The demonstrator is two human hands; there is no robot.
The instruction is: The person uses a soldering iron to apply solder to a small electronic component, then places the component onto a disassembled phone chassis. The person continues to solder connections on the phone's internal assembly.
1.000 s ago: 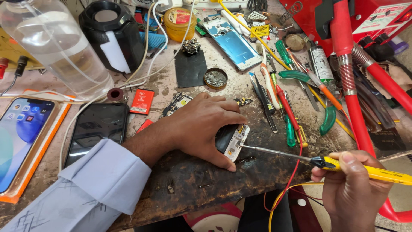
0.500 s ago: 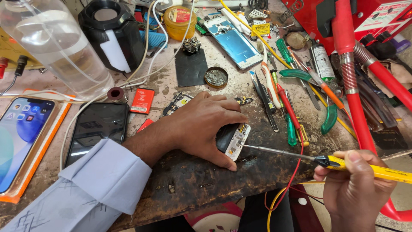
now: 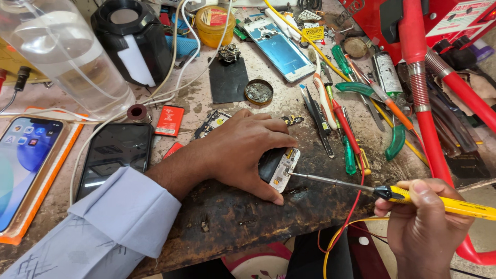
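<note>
A small phone circuit board (image 3: 281,168) is pinned flat against the scarred, dark wooden bench (image 3: 243,217) near its front edge, at the middle of the scene. The left hand (image 3: 243,152) is laid over it, fingers curled down across its far and left sides and the thumb stretched along its near side, so that only the white right end is left bare for work. A yellow-handled soldering iron (image 3: 413,196) is gripped in the right hand (image 3: 426,222), fingers wrapped closed round the handle and the thumb pressed on top; it is held nearly level, well to the right of the board, so that the long thin tip meets the board's exposed end from the side.

To the left, a dark-screened phone (image 3: 113,157) and a lit phone on an orange tray (image 3: 23,165) are laid flat, with a clear plastic container (image 3: 62,57) and a black jar (image 3: 135,39) beyond them. Farther off, a blue phone frame (image 3: 279,49), a black mat (image 3: 228,80) and a round tin of small parts (image 3: 258,91) are seen. The ground right of the board is crowded with tweezers (image 3: 318,116), green-handled screwdrivers (image 3: 349,155) and red tubing (image 3: 421,103), and a thin red wire (image 3: 356,199) is draped just beneath the iron's shaft.
</note>
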